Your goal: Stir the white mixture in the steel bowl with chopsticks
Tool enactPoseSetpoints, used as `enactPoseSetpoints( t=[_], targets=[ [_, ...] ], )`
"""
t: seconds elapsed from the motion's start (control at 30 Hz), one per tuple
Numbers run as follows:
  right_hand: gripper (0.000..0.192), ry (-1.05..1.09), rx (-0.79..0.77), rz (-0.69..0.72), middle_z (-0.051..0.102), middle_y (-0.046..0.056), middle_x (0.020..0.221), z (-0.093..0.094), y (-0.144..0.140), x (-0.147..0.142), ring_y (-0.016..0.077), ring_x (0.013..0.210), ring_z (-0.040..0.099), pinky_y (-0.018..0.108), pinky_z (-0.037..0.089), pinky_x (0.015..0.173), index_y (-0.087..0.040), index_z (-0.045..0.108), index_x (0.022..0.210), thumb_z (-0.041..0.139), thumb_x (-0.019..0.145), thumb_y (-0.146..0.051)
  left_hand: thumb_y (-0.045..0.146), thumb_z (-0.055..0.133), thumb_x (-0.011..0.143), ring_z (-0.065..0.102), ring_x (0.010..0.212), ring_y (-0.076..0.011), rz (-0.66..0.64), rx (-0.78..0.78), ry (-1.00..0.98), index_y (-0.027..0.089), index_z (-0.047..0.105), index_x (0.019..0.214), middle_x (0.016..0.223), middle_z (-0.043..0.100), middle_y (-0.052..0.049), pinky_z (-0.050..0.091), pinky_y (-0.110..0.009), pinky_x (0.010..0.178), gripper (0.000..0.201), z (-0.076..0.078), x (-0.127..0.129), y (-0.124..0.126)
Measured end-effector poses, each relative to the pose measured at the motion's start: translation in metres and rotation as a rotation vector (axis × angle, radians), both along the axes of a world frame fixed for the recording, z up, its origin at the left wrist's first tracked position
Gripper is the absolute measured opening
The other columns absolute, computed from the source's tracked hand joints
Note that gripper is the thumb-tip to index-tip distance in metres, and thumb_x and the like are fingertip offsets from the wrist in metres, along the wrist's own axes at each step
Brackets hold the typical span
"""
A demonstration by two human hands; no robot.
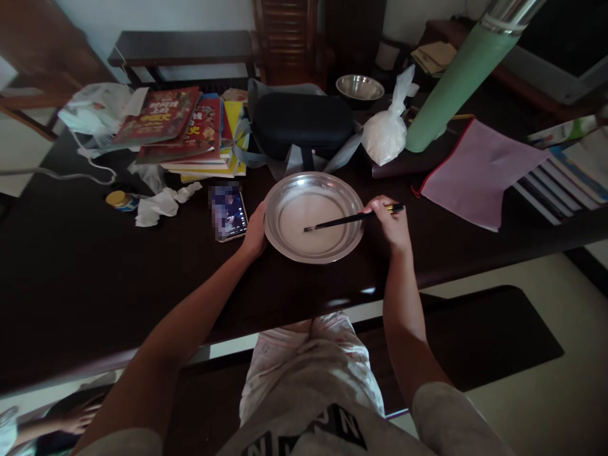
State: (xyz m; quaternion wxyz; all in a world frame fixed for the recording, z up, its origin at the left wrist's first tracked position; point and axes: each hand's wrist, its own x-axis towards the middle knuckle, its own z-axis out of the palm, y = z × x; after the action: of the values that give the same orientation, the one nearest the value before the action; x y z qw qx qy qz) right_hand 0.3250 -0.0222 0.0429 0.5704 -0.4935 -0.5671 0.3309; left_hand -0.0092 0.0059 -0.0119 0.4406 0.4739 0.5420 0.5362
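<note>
At the near edge of the worktop (pixel 142 278), roughly mid-length: round metal plate (pixel 313 217), rim just clear of the edge, a thin pale, milky film over its flat bottom.

Right hand (pixel 389 221) rests just off the plate's right rim. Fingers (pixel 380 206) curled together, pinching the black chopsticks (pixel 351 220) near their upper end; a short yellow-tipped stub sticks out past the hand toward the right. Long axis of the chopsticks runs nearly level, right to left, slightly downward; the tips lie about at the plate's centre, in or on the pale film. Whether they touch the bottom cannot be told.

Left hand (pixel 255 231) is against the plate's left rim, thumb side to the metal, fingers mostly hidden behind the palm: spread or closed, cannot tell. It appears to steady the plate. So the plate lies between the two hands, left hand touching, right hand just beside.

Plate: shiny, shallow, wide flat rim, no dents seen.

Nearby: phone (pixel 228 212) just left of the left hand, screen lit. Toward the far edge, a dark zip case (pixel 304 123), stacked books (pixel 190 130), a knotted white plastic bag (pixel 387 130), a green cylinder (pixel 451 82).
</note>
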Motion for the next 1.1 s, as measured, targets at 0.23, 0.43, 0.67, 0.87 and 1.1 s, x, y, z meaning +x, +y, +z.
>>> enactPoseSetpoints(
  t=[0.23,0.43,0.67,0.87,1.1],
  targets=[
    [0.058,0.057,0.035,-0.098,0.068,-0.003,0.058,-0.0008,0.0003,0.0023,0.0199,0.062,0.075,0.038,0.063,0.074,-0.027,0.067,0.064,0.075,0.086,-0.080,0.056,0.061,0.101,0.071,0.130,-0.0298,-0.046,0.061,0.068,0.026,0.080,0.106,0.124,0.082,-0.008,0.054,-0.042,0.116,0.036,-0.0036,-0.0019,0.0019],
    [0.057,0.005,0.018,-0.007,0.074,-0.001,0.064,0.0009,0.0002,-0.0007,0.0206,0.068,0.077,0.037,0.063,0.075,-0.027,0.073,0.069,0.079,0.080,-0.082,0.061,0.056,0.101,0.072,0.130,-0.0310,-0.024,0.041,0.027,0.026,0.079,0.107,0.124,0.082,-0.009,0.055,-0.047,0.116,0.042,-0.0055,-0.0008,0.0028],
    [0.058,0.021,0.005,-0.039,0.071,-0.002,0.060,0.0002,0.0000,0.0012,0.0205,0.063,0.076,0.036,0.062,0.069,-0.027,0.070,0.065,0.078,0.082,-0.082,0.055,0.058,0.101,0.071,0.130,-0.0306,-0.014,0.044,0.048,0.027,0.080,0.101,0.119,0.083,-0.007,0.054,-0.044,0.118,0.035,-0.0040,-0.0011,0.0025],
    [0.058,0.012,0.034,-0.100,0.071,-0.002,0.060,0.0000,0.0008,0.0008,0.0212,0.066,0.076,0.038,0.063,0.074,-0.028,0.069,0.066,0.075,0.083,-0.083,0.056,0.056,0.102,0.072,0.126,-0.0294,-0.044,0.040,0.008,0.027,0.081,0.108,0.125,0.082,-0.007,0.054,-0.044,0.117,0.038,-0.0055,-0.0002,0.0028],
    [0.057,-0.017,-0.003,0.004,0.075,-0.001,0.065,-0.0001,0.0015,0.0002,0.0221,0.070,0.078,0.039,0.063,0.076,-0.028,0.072,0.068,0.079,0.079,-0.084,0.060,0.056,0.102,0.073,0.123,-0.0291,-0.031,0.049,0.043,0.027,0.081,0.107,0.116,0.083,-0.007,0.056,-0.042,0.112,0.042,-0.0050,-0.0018,0.0021]
  ],
)
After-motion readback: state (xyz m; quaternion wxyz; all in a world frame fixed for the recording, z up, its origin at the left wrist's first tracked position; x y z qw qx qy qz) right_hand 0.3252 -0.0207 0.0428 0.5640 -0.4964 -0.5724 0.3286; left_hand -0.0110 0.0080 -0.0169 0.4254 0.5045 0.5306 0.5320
